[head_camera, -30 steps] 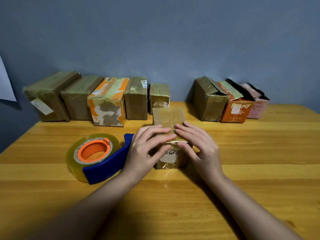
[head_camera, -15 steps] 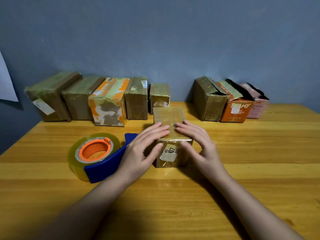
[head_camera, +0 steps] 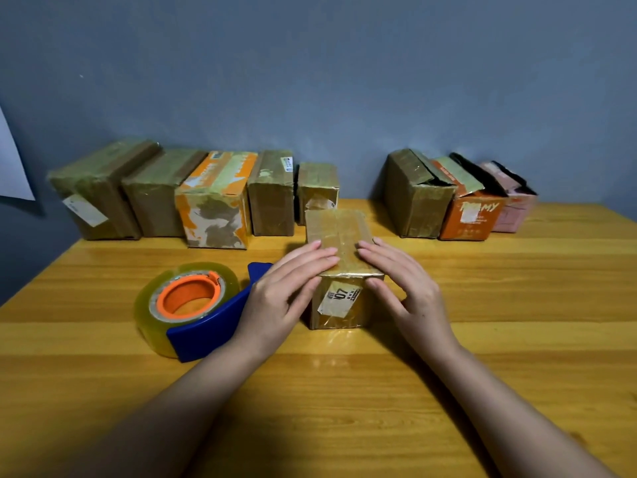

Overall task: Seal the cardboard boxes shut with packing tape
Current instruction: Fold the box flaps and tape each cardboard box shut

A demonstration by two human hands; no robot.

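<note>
A small tape-covered cardboard box (head_camera: 339,307) with a white "07" label on its front stands at the middle of the wooden table (head_camera: 517,339). My left hand (head_camera: 281,293) lies flat over the box's top left edge, fingers stretched out. My right hand (head_camera: 400,286) lies flat over the top right edge, thumb by the front corner. A narrow gap of taped box top shows between the fingertips. A clear tape roll on an orange core sits in a blue dispenser (head_camera: 193,308) just left of my left hand; nothing holds it.
Along the grey wall stand several taped boxes in a row at left (head_camera: 213,201) and three more at right, a brown one (head_camera: 415,196), an orange one (head_camera: 470,210) and a pink one (head_camera: 512,205), with flaps raised.
My fingertips, which met over the box's front top edge, have drawn apart and slid a little farther back along the top. The box and dispenser stay put.
</note>
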